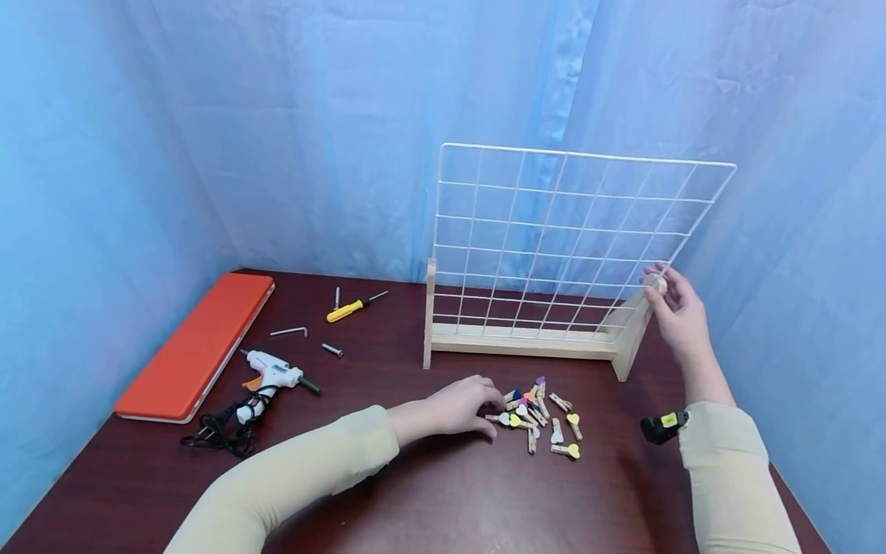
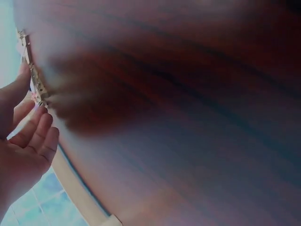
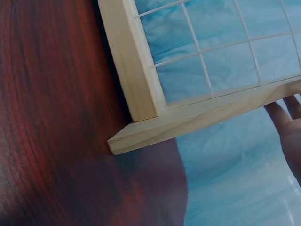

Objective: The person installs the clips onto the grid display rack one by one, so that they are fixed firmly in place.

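A white wire grid [image 1: 554,227] stands in a wooden stand [image 1: 526,346] with a post at each end. My right hand [image 1: 681,312] grips the top of the right post, thumb on the near side and fingers behind. The right wrist view shows that post [image 3: 197,117] with part of the hand [image 3: 292,136] at its edge. My left hand [image 1: 460,406] reaches over the table beside a loose pile of small wooden clothespins [image 1: 533,412] with coloured hearts. Its fingers are relaxed and bent at the pile's left edge. In the left wrist view the fingertips are close to the clothespins [image 2: 38,87].
On the left lie an orange-red flat case [image 1: 197,346] and a white glue gun [image 1: 273,373] with a black cord [image 1: 224,431]. Between them and the stand are a yellow screwdriver [image 1: 346,310], a hex key [image 1: 289,332] and bolts [image 1: 332,350]. Blue curtains [image 1: 311,138] surround the table.
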Available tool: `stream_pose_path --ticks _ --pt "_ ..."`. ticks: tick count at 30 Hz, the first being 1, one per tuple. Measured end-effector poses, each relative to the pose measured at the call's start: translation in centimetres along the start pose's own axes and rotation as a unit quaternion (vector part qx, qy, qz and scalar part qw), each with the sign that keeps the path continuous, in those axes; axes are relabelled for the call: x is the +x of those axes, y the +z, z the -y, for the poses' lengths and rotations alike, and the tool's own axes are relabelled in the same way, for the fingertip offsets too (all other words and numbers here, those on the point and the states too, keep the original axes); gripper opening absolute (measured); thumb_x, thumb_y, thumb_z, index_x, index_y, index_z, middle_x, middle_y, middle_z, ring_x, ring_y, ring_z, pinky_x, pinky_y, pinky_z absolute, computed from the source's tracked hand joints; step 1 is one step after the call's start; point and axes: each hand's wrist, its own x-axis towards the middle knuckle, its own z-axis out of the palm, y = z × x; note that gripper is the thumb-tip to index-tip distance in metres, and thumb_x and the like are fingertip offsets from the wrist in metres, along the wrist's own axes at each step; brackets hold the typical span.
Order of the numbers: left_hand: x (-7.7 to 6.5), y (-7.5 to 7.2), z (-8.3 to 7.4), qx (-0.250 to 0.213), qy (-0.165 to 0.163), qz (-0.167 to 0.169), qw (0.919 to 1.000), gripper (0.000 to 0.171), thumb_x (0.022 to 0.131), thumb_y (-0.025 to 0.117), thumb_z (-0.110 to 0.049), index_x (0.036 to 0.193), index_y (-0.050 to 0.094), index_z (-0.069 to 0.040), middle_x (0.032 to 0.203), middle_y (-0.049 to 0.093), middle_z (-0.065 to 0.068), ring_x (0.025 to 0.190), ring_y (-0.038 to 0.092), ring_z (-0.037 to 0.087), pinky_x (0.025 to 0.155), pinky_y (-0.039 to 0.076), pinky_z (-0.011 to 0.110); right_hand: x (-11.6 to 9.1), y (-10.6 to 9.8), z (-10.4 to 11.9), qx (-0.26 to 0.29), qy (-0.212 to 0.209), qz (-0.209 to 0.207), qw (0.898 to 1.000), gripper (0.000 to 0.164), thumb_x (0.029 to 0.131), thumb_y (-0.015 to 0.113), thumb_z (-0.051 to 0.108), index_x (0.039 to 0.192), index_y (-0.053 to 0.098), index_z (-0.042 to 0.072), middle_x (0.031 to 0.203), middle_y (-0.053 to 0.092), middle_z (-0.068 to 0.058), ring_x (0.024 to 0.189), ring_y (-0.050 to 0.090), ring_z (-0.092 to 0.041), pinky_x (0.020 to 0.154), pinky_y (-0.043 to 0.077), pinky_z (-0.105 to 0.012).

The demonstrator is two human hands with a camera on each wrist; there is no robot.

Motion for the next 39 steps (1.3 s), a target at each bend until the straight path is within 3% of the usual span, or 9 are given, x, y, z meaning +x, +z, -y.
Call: stream_pose_path --ticks 4,8,14,21,25,30,34,37,39 --pt "0.8 0.3 -0.4 -0.011 0.029 -0.003 0.9995 0.028 0.074 0.071 -0.030 0.097 0.066 -0.015 0.091 0.060 -0.004 0.083 0.052 0.006 0.074 0.041 0.015 0.0 0.0 -0.5 0.041 -0.019 -0.011 0.999 0.040 0.085 0.052 -0.007 0.124 0.045 -0.008 0.118 0.057 -0.012 0.106 0.056 -0.012 0.082 0.043 -0.011" --pt "1.0 0.5 -0.4 -0.013 0.027 -0.004 0.9995 0.017 0.075 0.070 -0.023 0.090 0.066 -0.015 0.082 0.058 -0.004 0.075 0.050 0.003 0.066 0.040 0.012 0.2 0.1 -1.0 0.014 -0.024 -0.005 1.000 0.039 0.085 0.053 -0.005 0.123 0.047 -0.008 0.113 0.061 -0.005 0.106 0.056 -0.012 0.080 0.043 -0.011" --pt "0.9 0.4 0.0 -0.028 0.002 -0.005 0.9996 0.012 0.078 0.068 -0.020 0.088 0.062 -0.016 0.080 0.058 -0.007 0.070 0.050 0.002 0.062 0.038 0.012 0.1 0.2 -1.1 -0.017 -0.021 -0.006 1.000 0.038 0.084 0.055 -0.003 0.122 0.050 -0.005 0.115 0.058 -0.019 0.102 0.057 -0.011 0.074 0.045 -0.010" --pt "0.1 -2.2 0.7 -0.080 -0.029 -0.049 0.9952 0.013 0.078 0.067 -0.015 0.090 0.062 -0.017 0.079 0.062 -0.010 0.068 0.055 0.003 0.063 0.041 0.012 -0.1 0.0 -0.8 -0.022 -0.015 -0.010 1.000 0.038 0.085 0.055 -0.001 0.123 0.051 -0.002 0.111 0.062 -0.012 0.101 0.057 -0.014 0.069 0.047 -0.011" --pt "-0.6 -4.5 1.2 -0.124 -0.043 -0.092 0.9871 0.010 0.077 0.066 -0.012 0.087 0.065 -0.014 0.078 0.063 -0.008 0.068 0.058 0.002 0.064 0.045 0.012 -0.4 -0.3 -0.7 -0.045 -0.009 -0.012 0.999 0.038 0.086 0.055 0.002 0.124 0.052 0.003 0.113 0.060 -0.014 0.102 0.057 -0.013 0.069 0.047 -0.011" --pt "-1.6 -7.6 1.9 -0.183 -0.075 -0.156 0.9676 0.008 0.074 0.071 -0.014 0.078 0.065 -0.014 0.073 0.064 -0.009 0.063 0.059 -0.003 0.061 0.048 0.014 -0.8 -0.6 -0.7 -0.086 0.000 -0.014 0.996 0.038 0.087 0.056 0.007 0.125 0.052 0.008 0.110 0.063 0.000 0.101 0.057 -0.009 0.066 0.047 -0.010" --pt "-2.2 -10.1 2.8 -0.167 -0.108 -0.249 0.9479 0.007 0.072 0.074 -0.020 0.076 0.069 -0.018 0.074 0.066 -0.011 0.065 0.058 -0.003 0.059 0.047 0.016 -0.8 -0.6 -0.8 -0.075 0.002 -0.008 0.997 0.039 0.086 0.056 0.005 0.125 0.052 0.007 0.114 0.061 -0.008 0.101 0.056 -0.009 0.066 0.047 -0.011" --pt "-2.6 -11.8 3.9 -0.177 -0.138 -0.336 0.9145 0.010 0.070 0.075 -0.022 0.078 0.072 -0.016 0.074 0.067 -0.008 0.067 0.060 0.000 0.058 0.048 0.018 -0.5 -0.7 -1.0 -0.049 -0.004 -0.002 0.999 0.039 0.086 0.055 0.002 0.125 0.051 0.004 0.117 0.057 -0.017 0.103 0.056 -0.010 0.067 0.047 -0.011" --pt "-2.7 -12.9 4.8 -0.199 -0.155 -0.394 0.8839 0.014 0.069 0.076 -0.022 0.080 0.073 -0.014 0.073 0.069 -0.005 0.067 0.062 0.002 0.057 0.049 0.019 -0.4 -0.7 -1.1 -0.033 -0.008 0.001 0.999 0.039 0.086 0.054 0.000 0.124 0.051 0.002 0.118 0.057 -0.018 0.104 0.056 -0.011 0.068 0.047 -0.011"
